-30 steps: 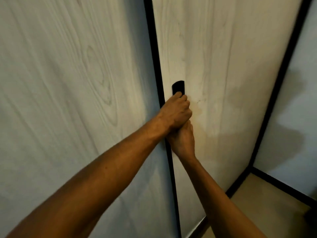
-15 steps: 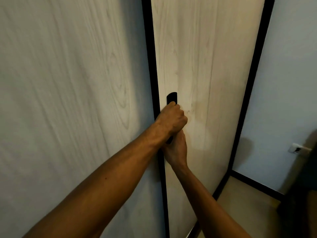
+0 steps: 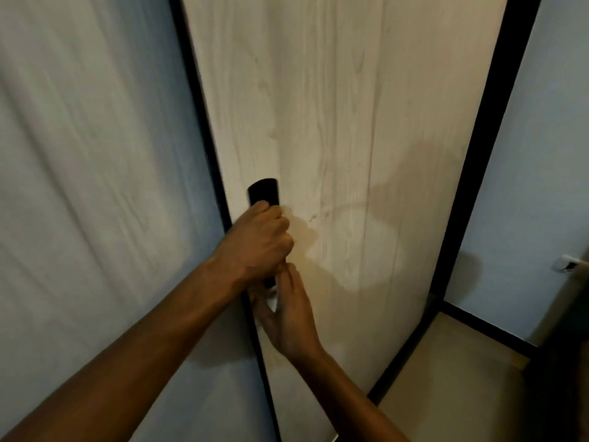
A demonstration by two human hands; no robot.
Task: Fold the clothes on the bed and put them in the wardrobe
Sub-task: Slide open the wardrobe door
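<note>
Two hands at the wardrobe handle.
The left hand point(image 3: 258, 242) grips the one black handle point(image 3: 263, 191) on the right of two wardrobe doors point(image 3: 334, 122); the right hand point(image 3: 288, 314) pinches just beneath it. No writing shows.

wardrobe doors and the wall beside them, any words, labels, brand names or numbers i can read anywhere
None: no readable text anywhere in the head view.
Wardrobe door: plain pale wood grain, no label or brand.
Black handle, held by the left hand with the right hand below it: no marking visible.
Small white wall fitting at the right edge: too small and blurred to show any lettering.
</note>
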